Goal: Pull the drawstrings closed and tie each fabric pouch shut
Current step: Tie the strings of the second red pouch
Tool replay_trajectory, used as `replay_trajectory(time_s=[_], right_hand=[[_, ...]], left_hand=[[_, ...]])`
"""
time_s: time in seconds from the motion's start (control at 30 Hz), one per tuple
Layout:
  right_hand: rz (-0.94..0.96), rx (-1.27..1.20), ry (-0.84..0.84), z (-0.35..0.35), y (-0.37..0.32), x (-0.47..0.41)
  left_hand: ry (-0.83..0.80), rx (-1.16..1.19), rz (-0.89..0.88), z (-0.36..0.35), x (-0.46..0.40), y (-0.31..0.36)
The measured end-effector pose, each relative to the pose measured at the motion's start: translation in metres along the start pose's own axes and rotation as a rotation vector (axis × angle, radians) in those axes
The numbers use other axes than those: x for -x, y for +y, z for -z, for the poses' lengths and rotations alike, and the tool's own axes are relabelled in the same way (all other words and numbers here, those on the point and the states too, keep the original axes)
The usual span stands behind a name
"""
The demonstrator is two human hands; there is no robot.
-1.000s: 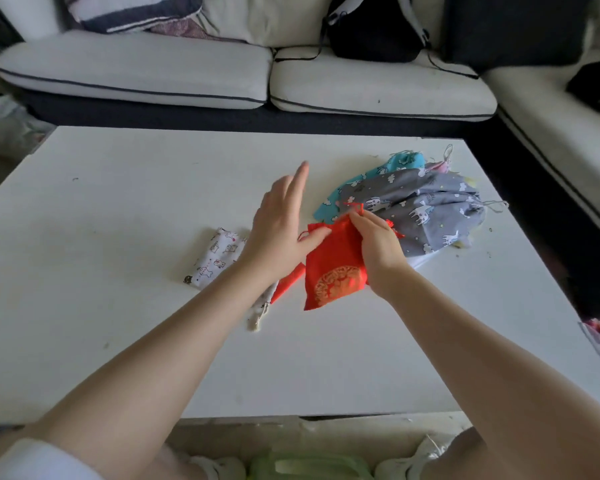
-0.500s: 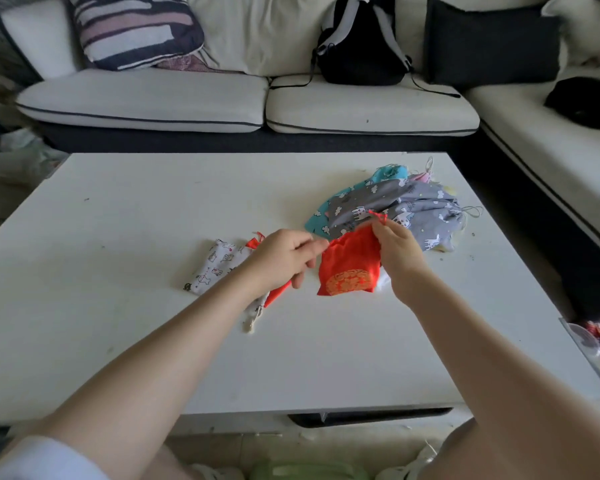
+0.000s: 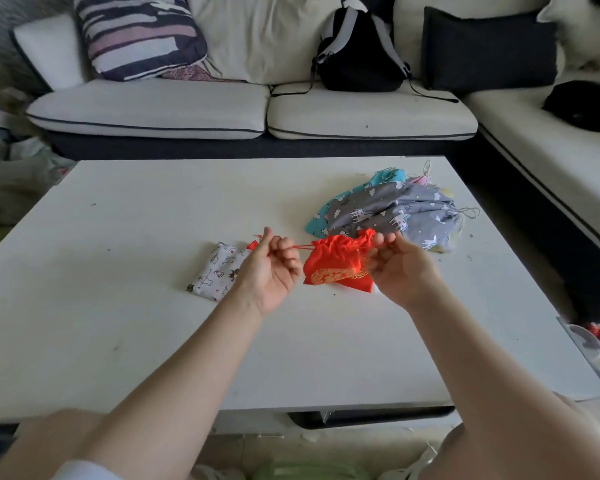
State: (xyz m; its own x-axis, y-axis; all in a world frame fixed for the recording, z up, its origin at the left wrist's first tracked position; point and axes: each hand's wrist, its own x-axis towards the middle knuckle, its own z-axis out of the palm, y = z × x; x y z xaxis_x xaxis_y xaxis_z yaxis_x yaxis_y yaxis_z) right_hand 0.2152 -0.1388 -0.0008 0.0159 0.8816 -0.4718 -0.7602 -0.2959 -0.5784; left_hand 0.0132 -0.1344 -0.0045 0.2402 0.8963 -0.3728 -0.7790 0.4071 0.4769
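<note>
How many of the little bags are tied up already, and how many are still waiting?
Done, it seems: the white cartoon-print pouch lies aside on the white table. In hand: the red satin pouch, mouth gathered; the left hand pulls its red drawstring, the right hand holds the other side. Left: the heap of grey and teal pouches; count unclear.

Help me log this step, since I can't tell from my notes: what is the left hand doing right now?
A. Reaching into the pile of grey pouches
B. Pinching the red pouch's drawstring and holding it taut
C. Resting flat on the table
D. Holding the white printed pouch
B: the left hand pinches the thin red drawstring, which runs taut to the gathered mouth of the red pouch that the right hand holds.
</note>
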Motion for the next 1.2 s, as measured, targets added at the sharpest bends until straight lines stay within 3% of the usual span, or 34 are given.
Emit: replay_trajectory(time_s=[0.17, 0.37, 0.57, 0.77, 0.87, 0.97, 1.07, 1.2], right_hand=[[-0.06, -0.049, 0.088, 0.006, 0.006, 0.0], [-0.218, 0.029, 0.035, 0.002, 0.018, 0.001], [-0.394, 0.556, -0.124, -0.015, 0.026, 0.013], [-0.353, 1.101, -0.291, -0.026, 0.029, 0.023], [-0.291, 1.019, -0.27, -0.028, 0.028, 0.022], [-0.286, 0.693, -0.282, -0.024, 0.029, 0.017], [-0.29, 0.533, -0.256, -0.022, 0.025, 0.014], [-0.247, 0.607, -0.213, -0.025, 0.024, 0.014]], left_hand=[[0.157, -0.107, -0.038, 0.014, -0.006, 0.006], [0.149, -0.226, 0.024, 0.007, -0.005, 0.004], [0.242, -0.649, -0.038, -0.016, -0.001, -0.001], [0.182, -0.949, -0.149, -0.036, 0.002, 0.001], [0.124, -1.062, -0.205, -0.031, 0.006, 0.001], [-0.007, -1.289, -0.135, -0.02, 0.011, -0.008], [-0.006, -1.119, 0.062, -0.016, 0.018, -0.017], [-0.093, -0.895, 0.113, -0.014, 0.015, -0.023]])
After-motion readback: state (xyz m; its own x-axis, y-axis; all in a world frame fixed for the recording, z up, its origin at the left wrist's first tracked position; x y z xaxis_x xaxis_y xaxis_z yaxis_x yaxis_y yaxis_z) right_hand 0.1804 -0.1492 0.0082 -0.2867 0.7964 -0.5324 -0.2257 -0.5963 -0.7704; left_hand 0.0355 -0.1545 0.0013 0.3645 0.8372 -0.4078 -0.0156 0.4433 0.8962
